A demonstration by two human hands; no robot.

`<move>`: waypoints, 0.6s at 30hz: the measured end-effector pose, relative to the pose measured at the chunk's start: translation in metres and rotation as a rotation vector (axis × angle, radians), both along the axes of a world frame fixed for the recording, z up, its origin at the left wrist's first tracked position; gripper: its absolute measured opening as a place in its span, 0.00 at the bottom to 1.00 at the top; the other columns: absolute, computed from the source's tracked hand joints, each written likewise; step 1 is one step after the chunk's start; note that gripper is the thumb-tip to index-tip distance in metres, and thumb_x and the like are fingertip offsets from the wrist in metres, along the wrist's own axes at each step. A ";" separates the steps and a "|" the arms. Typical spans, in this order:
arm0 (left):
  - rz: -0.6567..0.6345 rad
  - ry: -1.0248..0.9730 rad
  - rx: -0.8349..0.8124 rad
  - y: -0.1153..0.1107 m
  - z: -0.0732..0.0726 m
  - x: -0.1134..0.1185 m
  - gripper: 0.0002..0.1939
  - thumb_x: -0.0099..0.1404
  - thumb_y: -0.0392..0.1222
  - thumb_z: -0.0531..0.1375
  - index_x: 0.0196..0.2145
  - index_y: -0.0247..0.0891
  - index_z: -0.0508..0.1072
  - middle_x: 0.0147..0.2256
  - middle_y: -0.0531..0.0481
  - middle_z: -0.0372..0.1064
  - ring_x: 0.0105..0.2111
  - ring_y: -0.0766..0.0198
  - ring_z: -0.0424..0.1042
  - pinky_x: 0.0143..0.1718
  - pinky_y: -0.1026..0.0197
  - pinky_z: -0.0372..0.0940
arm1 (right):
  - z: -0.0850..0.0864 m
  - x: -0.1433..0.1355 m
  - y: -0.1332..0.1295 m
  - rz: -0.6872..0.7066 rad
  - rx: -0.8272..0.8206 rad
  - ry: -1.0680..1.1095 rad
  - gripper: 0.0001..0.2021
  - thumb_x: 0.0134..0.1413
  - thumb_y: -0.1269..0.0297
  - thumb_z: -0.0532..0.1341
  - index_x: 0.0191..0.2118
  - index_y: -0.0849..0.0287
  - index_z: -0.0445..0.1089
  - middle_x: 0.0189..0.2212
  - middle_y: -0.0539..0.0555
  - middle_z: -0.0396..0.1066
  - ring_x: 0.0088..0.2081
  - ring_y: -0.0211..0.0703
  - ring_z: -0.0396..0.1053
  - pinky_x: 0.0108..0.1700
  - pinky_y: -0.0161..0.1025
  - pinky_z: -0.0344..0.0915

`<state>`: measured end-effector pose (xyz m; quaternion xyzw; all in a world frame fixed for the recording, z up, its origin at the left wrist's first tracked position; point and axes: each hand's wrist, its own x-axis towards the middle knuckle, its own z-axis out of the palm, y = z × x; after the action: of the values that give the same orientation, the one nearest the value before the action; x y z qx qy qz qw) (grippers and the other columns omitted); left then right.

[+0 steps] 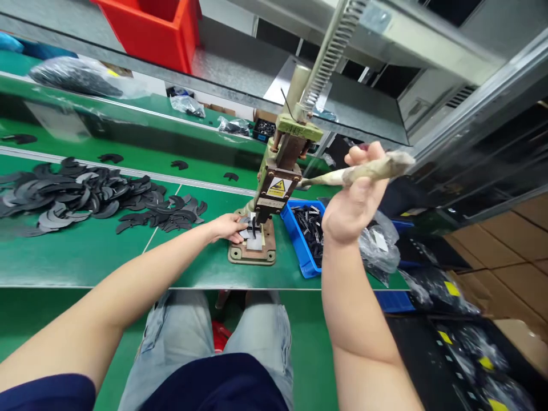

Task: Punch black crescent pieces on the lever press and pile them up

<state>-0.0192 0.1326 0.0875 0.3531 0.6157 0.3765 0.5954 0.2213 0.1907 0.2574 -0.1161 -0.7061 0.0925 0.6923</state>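
Note:
A hand press (278,180) with a spring on top and a yellow warning label stands on the green bench. My right hand (355,197) is closed around its wrapped lever handle (377,169), which sticks out to the right. Below the ram, my left hand (230,227) pinches a dark curved plastic piece (245,224) at the press base (252,254). My fingers and the ram partly hide that piece. A pile of similar black curved pieces (81,191) lies on the bench to the left.
Right of the press stands a blue bin (306,265) of small black parts. A red bin (149,34) sits on the shelf above. Several curved pieces lie along the green strip behind. Plastic bags (379,245) and cardboard boxes (509,279) crowd the right side.

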 end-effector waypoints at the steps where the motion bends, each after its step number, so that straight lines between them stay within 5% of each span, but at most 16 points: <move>1: 0.001 -0.009 0.036 -0.007 0.003 0.000 0.19 0.65 0.48 0.74 0.36 0.39 0.67 0.26 0.48 0.78 0.24 0.62 0.80 0.26 0.66 0.74 | -0.010 0.003 -0.001 -0.009 -0.042 0.025 0.27 0.75 0.50 0.49 0.71 0.55 0.58 0.63 0.64 0.66 0.68 0.52 0.69 0.71 0.63 0.63; 5: -0.026 -0.057 0.187 -0.052 0.013 0.000 0.25 0.62 0.56 0.75 0.36 0.38 0.67 0.28 0.48 0.79 0.25 0.60 0.82 0.25 0.65 0.74 | -0.103 0.018 -0.035 -0.134 -0.449 0.066 0.21 0.71 0.49 0.56 0.61 0.54 0.66 0.55 0.60 0.71 0.59 0.48 0.73 0.67 0.56 0.69; 7: -0.048 -0.070 0.230 -0.076 0.020 0.002 0.27 0.61 0.60 0.75 0.36 0.38 0.67 0.29 0.48 0.79 0.25 0.60 0.82 0.25 0.65 0.74 | -0.152 0.017 -0.061 0.024 -0.723 -0.178 0.18 0.66 0.50 0.63 0.53 0.57 0.71 0.46 0.57 0.76 0.50 0.45 0.76 0.59 0.50 0.74; 9: -0.069 -0.078 0.239 -0.095 0.027 0.007 0.28 0.61 0.62 0.74 0.37 0.39 0.67 0.28 0.48 0.80 0.25 0.60 0.81 0.24 0.64 0.73 | -0.185 0.007 -0.086 0.137 -0.822 -0.301 0.19 0.60 0.51 0.68 0.50 0.58 0.73 0.42 0.57 0.79 0.44 0.44 0.78 0.52 0.45 0.76; 12: -0.094 -0.085 0.242 -0.113 0.034 0.017 0.28 0.60 0.63 0.73 0.36 0.39 0.67 0.27 0.49 0.79 0.24 0.60 0.81 0.24 0.64 0.73 | -0.200 -0.013 -0.109 0.278 -0.900 -0.356 0.20 0.56 0.49 0.71 0.48 0.57 0.75 0.42 0.57 0.81 0.42 0.45 0.79 0.47 0.43 0.77; 18: -0.109 -0.095 0.223 -0.127 0.036 0.031 0.29 0.58 0.64 0.74 0.34 0.39 0.67 0.23 0.52 0.75 0.23 0.60 0.80 0.22 0.64 0.72 | -0.197 -0.029 -0.126 0.310 -0.941 -0.270 0.17 0.61 0.47 0.67 0.36 0.56 0.70 0.36 0.54 0.76 0.39 0.43 0.74 0.46 0.42 0.73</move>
<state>0.0118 0.0058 0.1235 0.4317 0.5210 0.4260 0.6006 0.1922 0.0647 0.0602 -0.3199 -0.6802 0.4861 0.4458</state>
